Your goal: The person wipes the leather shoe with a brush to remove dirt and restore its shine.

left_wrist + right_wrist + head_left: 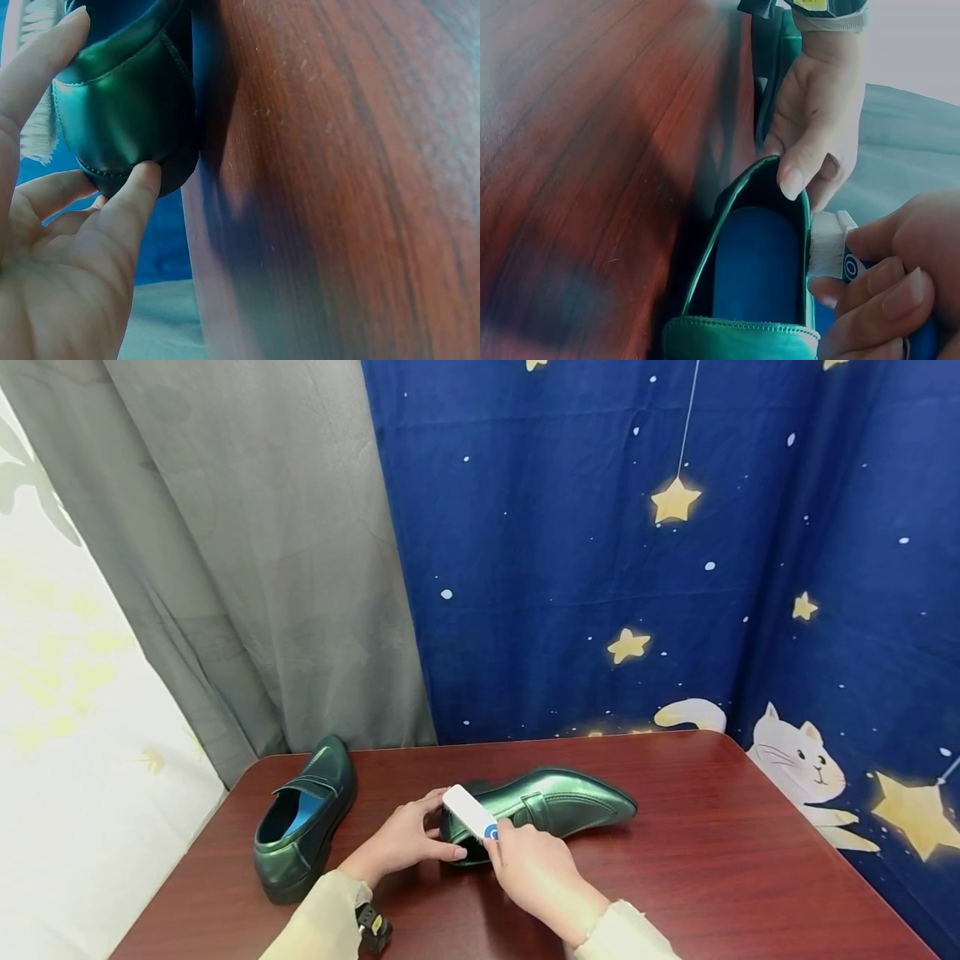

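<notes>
A shiny green loafer (585, 797) lies mid-table with its toe pointing right. My left hand (408, 839) holds it at the heel, thumb at the collar and fingers around the back (124, 127). My right hand (540, 868) grips a white brush (468, 814) with a blue mark on it. In the right wrist view the brush's pale bristles (826, 244) sit against the outer side of the loafer near the opening, and a blue insole (757, 262) shows inside. The rest of the handle is hidden in my right hand.
A matching green loafer (330, 777) stands at the table's left, toe toward the back. The reddish-brown table (720, 835) ends at a grey curtain (300, 568) and a blue star-patterned curtain (562, 568). A black device (372, 928) is at my left wrist.
</notes>
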`<state>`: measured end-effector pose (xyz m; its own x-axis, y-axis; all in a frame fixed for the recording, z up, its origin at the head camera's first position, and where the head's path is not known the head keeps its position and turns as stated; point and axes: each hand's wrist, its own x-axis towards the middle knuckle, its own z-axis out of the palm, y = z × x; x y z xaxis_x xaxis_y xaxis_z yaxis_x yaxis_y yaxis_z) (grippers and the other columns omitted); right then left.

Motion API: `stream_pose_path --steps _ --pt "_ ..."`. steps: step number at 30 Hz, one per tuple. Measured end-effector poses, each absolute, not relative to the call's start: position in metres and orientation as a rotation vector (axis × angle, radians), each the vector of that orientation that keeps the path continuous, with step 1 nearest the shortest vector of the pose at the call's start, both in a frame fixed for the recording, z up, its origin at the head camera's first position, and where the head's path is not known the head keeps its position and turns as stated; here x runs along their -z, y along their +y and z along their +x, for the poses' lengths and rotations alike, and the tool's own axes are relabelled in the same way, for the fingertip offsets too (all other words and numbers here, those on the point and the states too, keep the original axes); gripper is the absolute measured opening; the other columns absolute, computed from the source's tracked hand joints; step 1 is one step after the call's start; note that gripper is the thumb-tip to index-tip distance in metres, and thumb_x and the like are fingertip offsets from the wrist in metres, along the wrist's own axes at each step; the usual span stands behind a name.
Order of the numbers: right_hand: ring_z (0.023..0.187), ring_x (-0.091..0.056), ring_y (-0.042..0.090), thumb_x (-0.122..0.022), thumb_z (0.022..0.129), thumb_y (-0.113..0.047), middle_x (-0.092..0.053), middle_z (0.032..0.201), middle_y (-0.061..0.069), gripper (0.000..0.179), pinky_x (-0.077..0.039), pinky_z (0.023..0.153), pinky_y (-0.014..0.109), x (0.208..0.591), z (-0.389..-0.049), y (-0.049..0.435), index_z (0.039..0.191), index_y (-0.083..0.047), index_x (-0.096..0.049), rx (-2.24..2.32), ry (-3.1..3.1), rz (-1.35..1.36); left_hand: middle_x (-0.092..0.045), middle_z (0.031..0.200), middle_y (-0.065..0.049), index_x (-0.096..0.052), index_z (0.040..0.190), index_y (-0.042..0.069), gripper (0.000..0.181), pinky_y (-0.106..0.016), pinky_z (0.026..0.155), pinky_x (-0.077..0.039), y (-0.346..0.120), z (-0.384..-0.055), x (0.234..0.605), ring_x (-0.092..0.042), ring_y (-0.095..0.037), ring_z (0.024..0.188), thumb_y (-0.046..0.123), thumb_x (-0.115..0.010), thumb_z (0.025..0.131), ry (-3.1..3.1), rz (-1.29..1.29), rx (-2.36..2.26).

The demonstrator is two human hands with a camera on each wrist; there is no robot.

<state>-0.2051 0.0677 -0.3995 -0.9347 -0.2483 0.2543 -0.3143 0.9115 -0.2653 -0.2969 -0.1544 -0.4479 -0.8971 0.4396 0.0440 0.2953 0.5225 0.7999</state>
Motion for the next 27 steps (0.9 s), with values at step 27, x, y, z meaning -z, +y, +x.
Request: stream_pose_path --steps 27 --pt "0.051 -0.050 0.014 -0.056 0.102 -0.037 -0.053 0.063 -0.003 0.028 -0.037 0.045 0.033 0.3976 -0.2060 0.0761 0.086 -0.014 -0.055 -0.536 -2.917 0.464 -0.046 0.155 -0.015 -0.046 0.151 0.010 0.090 -0.035 0.093 -0.057 -0.1561 -0.2994 0.4426 -0.053 -0.032 0.135 0.040 -0.088 0.077 2.636 0.683 -1.258"
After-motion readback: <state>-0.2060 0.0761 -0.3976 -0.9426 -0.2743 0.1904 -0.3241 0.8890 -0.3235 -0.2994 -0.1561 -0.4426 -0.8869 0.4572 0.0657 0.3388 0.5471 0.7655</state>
